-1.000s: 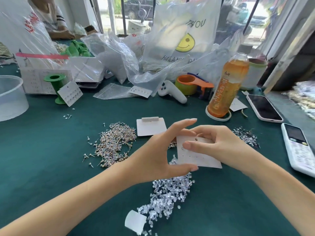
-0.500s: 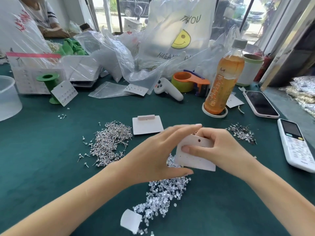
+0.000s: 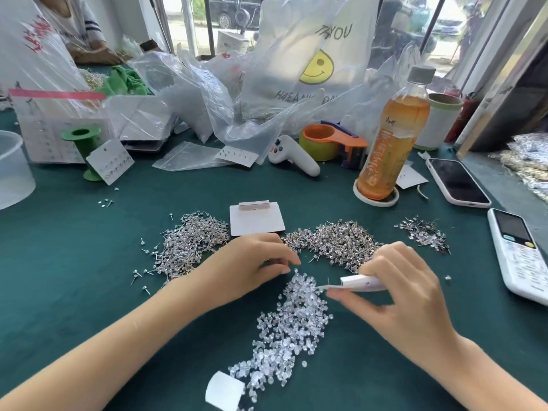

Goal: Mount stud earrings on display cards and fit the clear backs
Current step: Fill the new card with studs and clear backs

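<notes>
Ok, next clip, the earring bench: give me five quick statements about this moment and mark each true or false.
1. The right hand holds a white display card edge-on above the table. True.
2. The left hand grips the tea bottle. False: its fingertips are down at the top of the clear backs pile; the bottle stands untouched further back.
3. A blank white card lies flat between two stud heaps. True.
4. The smartphone screen is lit. False: it is dark.
5. The green spool lies on its side. False: it stands upright with a filled card leaning on it.
</notes>
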### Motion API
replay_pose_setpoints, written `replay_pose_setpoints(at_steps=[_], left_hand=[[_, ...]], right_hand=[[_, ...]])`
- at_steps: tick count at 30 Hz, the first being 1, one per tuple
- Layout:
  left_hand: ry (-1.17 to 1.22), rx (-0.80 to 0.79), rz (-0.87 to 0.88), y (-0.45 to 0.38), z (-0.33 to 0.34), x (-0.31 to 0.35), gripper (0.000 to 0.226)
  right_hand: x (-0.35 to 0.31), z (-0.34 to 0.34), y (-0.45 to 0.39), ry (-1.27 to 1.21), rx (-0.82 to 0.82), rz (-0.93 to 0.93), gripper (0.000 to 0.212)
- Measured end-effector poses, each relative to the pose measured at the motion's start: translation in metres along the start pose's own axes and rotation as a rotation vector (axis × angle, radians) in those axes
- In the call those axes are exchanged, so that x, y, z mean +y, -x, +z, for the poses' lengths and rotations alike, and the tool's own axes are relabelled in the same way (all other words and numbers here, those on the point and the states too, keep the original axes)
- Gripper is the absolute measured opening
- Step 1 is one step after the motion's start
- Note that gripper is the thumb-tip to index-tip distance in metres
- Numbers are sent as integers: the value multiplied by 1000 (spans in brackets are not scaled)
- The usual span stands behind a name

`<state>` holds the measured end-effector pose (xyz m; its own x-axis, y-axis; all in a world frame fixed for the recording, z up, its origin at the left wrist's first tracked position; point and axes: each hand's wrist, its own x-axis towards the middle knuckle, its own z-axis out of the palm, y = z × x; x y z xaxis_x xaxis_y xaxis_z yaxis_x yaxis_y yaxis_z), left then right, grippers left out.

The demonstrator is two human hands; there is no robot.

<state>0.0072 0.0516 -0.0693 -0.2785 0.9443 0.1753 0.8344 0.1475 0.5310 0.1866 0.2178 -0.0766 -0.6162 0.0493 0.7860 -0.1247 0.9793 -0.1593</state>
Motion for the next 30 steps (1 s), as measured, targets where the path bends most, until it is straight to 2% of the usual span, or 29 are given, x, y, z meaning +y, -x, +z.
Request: replay_pose_setpoints(at_steps=[2,12,15,17,21,24,30], left_hand=[[9,-3,-1,-1,0,2,17],[25,52,-17,-3,6,8,9],[150,122,-64,-3,7,10,4],[331,146,-120,-1,6,14,4],[679,11,-199,2,5,26,3],[761,-67,-235,4,8,32,3],[799,-125,-278,6,9,37,3]], right_hand=[[-1,5,4,-19,11,-45,40],[1,9,7,-42,23,-88,40],[3,9,7,-1,26,-138,40],[4,9,7,30,27,-172,40],[5,8,8,81,30,-230,37],[5,8,9,105,36,-263,35],[4,9,9,111,36,-283,36]])
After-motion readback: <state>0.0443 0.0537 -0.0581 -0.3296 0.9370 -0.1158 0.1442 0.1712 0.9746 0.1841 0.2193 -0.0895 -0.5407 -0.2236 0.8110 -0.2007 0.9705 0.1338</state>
